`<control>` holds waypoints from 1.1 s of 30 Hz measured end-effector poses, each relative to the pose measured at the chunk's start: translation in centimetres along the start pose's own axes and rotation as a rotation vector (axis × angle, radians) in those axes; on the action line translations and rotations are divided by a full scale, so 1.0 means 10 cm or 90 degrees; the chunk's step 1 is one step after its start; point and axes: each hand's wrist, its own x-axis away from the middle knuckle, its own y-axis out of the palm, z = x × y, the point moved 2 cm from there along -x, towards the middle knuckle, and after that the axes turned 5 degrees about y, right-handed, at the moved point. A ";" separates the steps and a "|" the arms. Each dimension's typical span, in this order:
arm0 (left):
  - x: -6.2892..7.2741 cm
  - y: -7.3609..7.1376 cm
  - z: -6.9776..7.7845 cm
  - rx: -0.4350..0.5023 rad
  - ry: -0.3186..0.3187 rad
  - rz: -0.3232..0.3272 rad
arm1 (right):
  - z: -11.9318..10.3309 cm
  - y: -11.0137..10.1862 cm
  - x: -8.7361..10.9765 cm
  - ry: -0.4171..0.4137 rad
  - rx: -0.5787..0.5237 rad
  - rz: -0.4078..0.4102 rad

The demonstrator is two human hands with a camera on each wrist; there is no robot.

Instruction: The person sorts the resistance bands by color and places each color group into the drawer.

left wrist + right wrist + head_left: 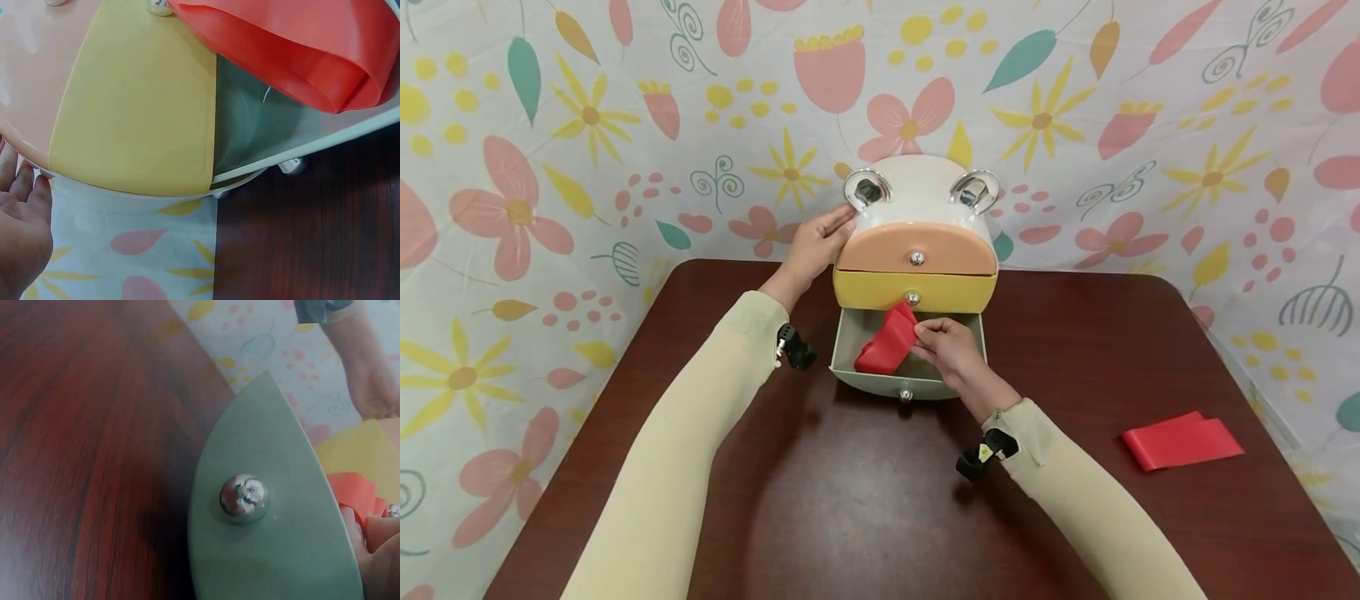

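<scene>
A small chest of drawers [917, 192] with a rounded white top, shaped like an animal head, stands at the back of the table. Its lowest, grey-green drawer [275, 437] is pulled out; the orange drawer [887, 246] and yellow drawer [131, 106] are closed. My right hand [951, 346] pinches the upper end of a red resistance band [889, 342], a wide, rubbery strip. The band's lower, looped part [350, 56] hangs inside the pulled-out drawer. My left hand [816, 250] rests on the chest's left side below one silver ear, fingers extended against it.
Another red band [1183, 442] lies folded flat on the dark wooden table [850, 508] at the right. A silver knob [244, 497] sticks out from the pulled-out drawer's front. Behind the table hangs a flower-patterned cloth [700, 125].
</scene>
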 end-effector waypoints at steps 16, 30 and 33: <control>0.01 0.00 0.02 -0.001 -0.005 -0.001 | 0.00 -0.23 -0.06 0.014 0.129 0.081; 0.01 0.01 0.03 -0.003 0.001 -0.003 | 0.05 -0.18 -0.16 -0.021 0.157 0.114; 0.02 0.01 0.03 -0.006 0.004 -0.004 | 0.05 -0.18 -0.14 -0.021 0.143 0.111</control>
